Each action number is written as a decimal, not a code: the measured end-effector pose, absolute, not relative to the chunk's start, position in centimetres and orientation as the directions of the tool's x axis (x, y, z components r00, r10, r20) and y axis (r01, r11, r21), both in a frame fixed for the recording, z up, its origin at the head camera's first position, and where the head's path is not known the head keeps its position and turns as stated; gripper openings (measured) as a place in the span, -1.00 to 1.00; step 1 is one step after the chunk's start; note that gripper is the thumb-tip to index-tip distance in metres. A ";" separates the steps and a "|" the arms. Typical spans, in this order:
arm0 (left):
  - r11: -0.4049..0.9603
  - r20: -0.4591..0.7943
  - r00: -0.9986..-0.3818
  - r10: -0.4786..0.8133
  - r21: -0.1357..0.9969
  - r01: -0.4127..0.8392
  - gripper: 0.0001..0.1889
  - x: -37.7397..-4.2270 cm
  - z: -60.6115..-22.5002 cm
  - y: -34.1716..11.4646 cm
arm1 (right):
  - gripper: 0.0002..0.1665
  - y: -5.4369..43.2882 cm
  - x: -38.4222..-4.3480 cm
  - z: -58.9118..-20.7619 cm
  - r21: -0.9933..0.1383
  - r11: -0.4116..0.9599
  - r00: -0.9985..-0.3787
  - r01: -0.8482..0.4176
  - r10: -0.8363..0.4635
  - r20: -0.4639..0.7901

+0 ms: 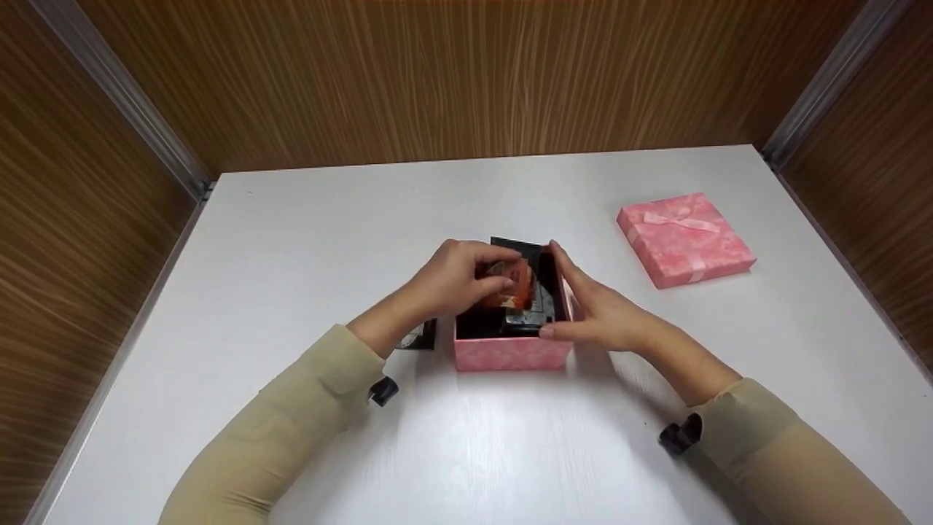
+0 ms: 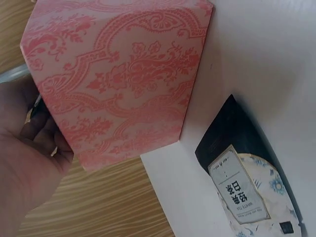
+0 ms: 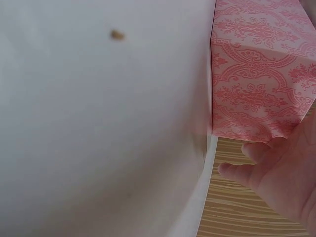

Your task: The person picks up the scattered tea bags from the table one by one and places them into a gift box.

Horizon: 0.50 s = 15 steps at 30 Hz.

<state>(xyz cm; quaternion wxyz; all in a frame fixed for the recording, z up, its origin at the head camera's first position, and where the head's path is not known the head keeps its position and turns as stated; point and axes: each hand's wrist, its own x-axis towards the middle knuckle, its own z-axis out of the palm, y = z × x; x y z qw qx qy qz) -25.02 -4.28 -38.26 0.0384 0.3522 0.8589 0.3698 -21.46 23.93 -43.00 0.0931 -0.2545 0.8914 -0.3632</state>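
Over a pink patterned gift box (image 1: 512, 354), my left hand (image 1: 461, 273) pinches a small orange packet (image 1: 519, 283) between thumb and fingers. Dark packets (image 1: 526, 319) are inside the box, partly covered by that hand. Along the box's right side lies my right hand (image 1: 603, 313), fingers fairly straight, its thumb over the near rim and a fingertip at the far corner. Left of the box, a black and white pouch (image 2: 242, 192) labelled white tea lies on the table; the left wrist hides part of it in the head view.
The pink box lid (image 1: 685, 239) with a ribbon bow sits at the right on the white table (image 1: 335, 219). Wood-grain panels (image 1: 452, 80) stand at the back and on both sides. Black wrist straps show at both sleeves.
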 end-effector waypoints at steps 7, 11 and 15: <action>0.494 0.178 -0.714 0.677 0.610 0.620 -0.65 -25.1 -38.9 -3.4 | 0.46 23.9 -21.4 -42.9 -0.690 0.616 -0.854 -0.380 -0.520 0.006; 0.540 0.162 -0.701 0.694 0.527 0.657 -0.69 -25.2 -39.1 -2.9 | 0.45 23.9 -21.4 -42.9 -0.686 0.615 -0.853 -0.388 -0.522 0.014; 0.582 0.144 -0.694 0.706 0.440 0.684 -0.71 -25.3 -39.1 -2.5 | 0.46 23.9 -21.4 -43.0 -0.684 0.613 -0.852 -0.395 -0.523 0.022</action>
